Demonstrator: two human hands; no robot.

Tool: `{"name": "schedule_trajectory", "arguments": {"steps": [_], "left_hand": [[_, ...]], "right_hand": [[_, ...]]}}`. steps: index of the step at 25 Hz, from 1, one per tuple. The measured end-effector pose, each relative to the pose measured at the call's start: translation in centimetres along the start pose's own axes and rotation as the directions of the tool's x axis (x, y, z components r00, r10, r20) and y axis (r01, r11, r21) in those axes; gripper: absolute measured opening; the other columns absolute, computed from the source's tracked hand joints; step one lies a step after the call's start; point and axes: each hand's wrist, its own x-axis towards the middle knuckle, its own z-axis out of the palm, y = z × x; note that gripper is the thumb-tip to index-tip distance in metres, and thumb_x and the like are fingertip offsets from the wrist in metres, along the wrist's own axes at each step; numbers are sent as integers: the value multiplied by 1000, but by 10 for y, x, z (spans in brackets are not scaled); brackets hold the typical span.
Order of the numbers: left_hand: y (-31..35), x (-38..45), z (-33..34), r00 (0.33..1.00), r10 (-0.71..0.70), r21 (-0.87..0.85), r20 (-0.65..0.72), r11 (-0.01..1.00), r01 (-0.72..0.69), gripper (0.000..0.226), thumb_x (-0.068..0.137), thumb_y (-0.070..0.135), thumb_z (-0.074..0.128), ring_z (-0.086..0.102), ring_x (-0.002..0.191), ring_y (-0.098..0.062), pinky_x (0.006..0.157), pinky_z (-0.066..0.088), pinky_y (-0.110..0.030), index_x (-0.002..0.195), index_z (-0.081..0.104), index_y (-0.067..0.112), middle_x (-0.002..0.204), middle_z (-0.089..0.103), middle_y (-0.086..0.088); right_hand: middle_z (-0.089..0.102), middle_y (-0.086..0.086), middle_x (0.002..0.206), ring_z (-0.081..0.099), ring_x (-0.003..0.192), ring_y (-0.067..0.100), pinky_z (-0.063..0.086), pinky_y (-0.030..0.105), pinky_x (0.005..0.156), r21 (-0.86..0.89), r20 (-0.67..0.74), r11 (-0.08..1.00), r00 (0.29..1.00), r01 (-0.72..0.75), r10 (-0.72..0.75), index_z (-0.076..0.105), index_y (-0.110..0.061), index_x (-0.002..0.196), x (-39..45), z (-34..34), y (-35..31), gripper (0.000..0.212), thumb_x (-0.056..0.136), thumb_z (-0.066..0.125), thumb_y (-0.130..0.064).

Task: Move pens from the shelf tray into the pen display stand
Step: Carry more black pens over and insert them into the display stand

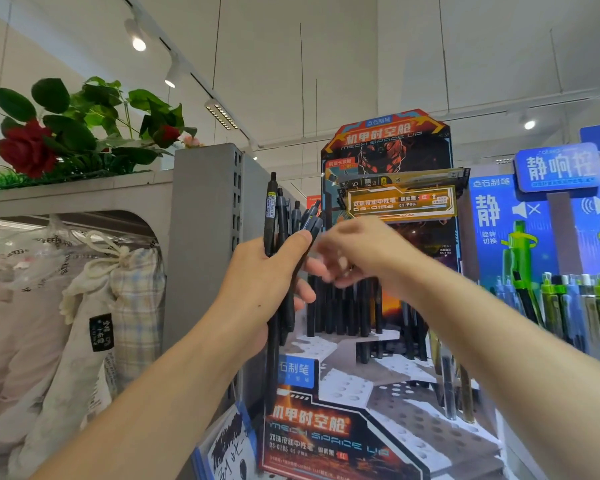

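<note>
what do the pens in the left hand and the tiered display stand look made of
Pens: apparently matte black plastic, dull, with printed stickers on the barrels. Display stand: the stepped tiers with holes look like thin white plastic or card; the printed front and header panels seem glossy cardboard, though that is uncertain.

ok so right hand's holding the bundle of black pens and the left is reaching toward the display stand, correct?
Hands are swapped. In the head view the left hand grips the bundle of black pens, held upright; the right hand, motion-blurred, reaches toward the display stand, whose upper rows already hold black pens.
</note>
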Motion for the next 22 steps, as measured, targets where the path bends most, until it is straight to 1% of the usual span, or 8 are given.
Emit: {"name": "schedule_trajectory", "arguments": {"steps": [2,4,6,10,13,15,17,22], "left_hand": [[0,2,2,1000,-23,-47,-11,999,22,28,100,36,57,58,46,-10,44,46,-18,95,72,13,74,76,-2],[-1,3,4,999,-51,-76,-19,996,50,31,100,36,58,57,44,-11,43,46,-19,95,72,10,66,73,-1],[-3,3,7,998,-65,-87,-12,994,64,30,100,37,57,56,44,-10,42,45,-19,100,72,10,65,72,0],[-7,3,12,997,-78,-114,10,990,79,28,100,39,58,55,46,-11,42,45,-21,106,70,15,77,77,-2],[-10,3,12,995,-104,-110,3,989,103,26,100,36,58,52,46,-12,41,43,-22,108,68,13,80,78,-3],[-11,1,8,993,-117,-110,-28,987,114,24,100,34,59,49,43,-12,39,41,-21,109,66,13,76,76,-3],[-13,-2,2,993,-105,-90,-62,991,99,21,99,32,59,47,41,-11,38,41,-21,108,65,14,74,76,-2],[-13,-4,-2,996,-55,-34,-76,998,52,21,99,28,57,47,41,-12,38,38,-19,101,70,11,79,77,-3]], "right_hand": [[72,2,80,67,69,13,59,29,64,379,138,925,987,21,-79,72,-10,98,-7,-13,-10,21,102,56,-24],[71,3,87,66,75,13,57,28,65,489,246,872,962,-20,-116,73,-12,103,-13,-18,-11,21,100,61,-30],[72,4,90,65,76,13,56,27,65,419,254,908,960,0,-117,74,-9,104,-16,-17,-10,23,97,66,-30],[75,5,88,68,75,14,59,26,66,369,91,929,994,28,-66,76,-6,105,-19,-11,-7,24,93,71,-26],[76,13,100,69,78,16,59,25,63,475,-130,876,991,84,-25,71,-4,107,-12,-14,-8,25,97,66,-27],[76,13,99,69,67,11,59,23,57,567,-338,807,940,166,45,63,-4,113,-5,-24,-8,26,103,57,-27],[74,12,96,68,60,11,60,25,54,490,-475,852,876,184,84,55,-6,122,0,-32,0,26,106,50,-25],[71,19,93,67,61,21,64,40,64,182,-212,982,974,-48,87,54,-1,123,0,-6,30,23,106,49,-16]]}}
